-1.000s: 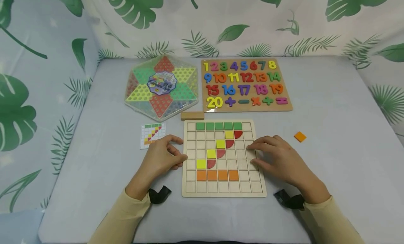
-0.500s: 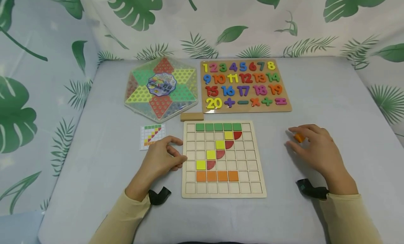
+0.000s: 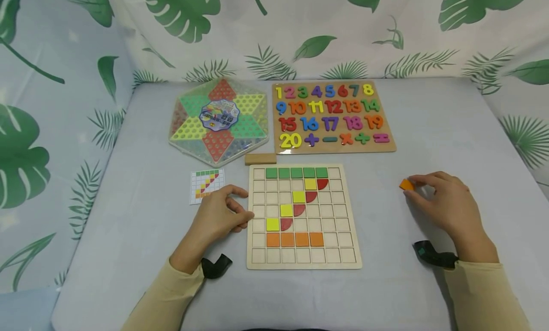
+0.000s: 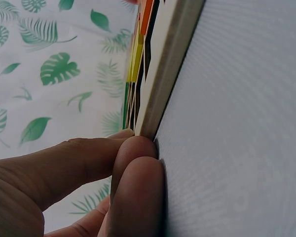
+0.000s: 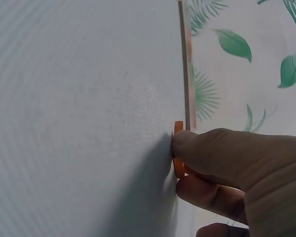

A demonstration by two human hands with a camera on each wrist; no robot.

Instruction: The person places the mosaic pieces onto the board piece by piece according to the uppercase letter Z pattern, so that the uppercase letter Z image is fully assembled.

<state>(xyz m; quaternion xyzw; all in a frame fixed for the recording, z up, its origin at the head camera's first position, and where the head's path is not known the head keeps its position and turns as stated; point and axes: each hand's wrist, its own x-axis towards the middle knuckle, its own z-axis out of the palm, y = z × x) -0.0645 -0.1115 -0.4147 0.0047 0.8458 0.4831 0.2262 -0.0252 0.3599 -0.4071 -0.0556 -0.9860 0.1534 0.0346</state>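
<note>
My right hand (image 3: 446,197) pinches a small orange square tile (image 3: 406,185) between thumb and fingers, right of the board. In the right wrist view the orange tile (image 5: 178,165) stands on edge at the fingertips, close to the tabletop. My left hand (image 3: 220,212) holds the left edge of the wooden grid board (image 3: 304,262) with its fingertips. Seen from the left wrist, the fingers press up against the edge of the board (image 4: 160,74). On the board lie a green row (image 3: 297,173), a diagonal of yellow squares (image 3: 286,210) with red quarter-circles (image 3: 299,210), and an orange row (image 3: 294,239).
A pattern card (image 3: 201,181) lies partly under my left hand. Behind the board are a wooden block (image 3: 260,158), a hexagonal Chinese checkers set (image 3: 219,140) and a number puzzle board (image 3: 334,116). A leaf-print cloth (image 3: 300,31) hangs at the back.
My right hand has moved right from the board's right edge to the loose orange tile, and now pinches it, tilted. The left hand stays at the board's left edge.
</note>
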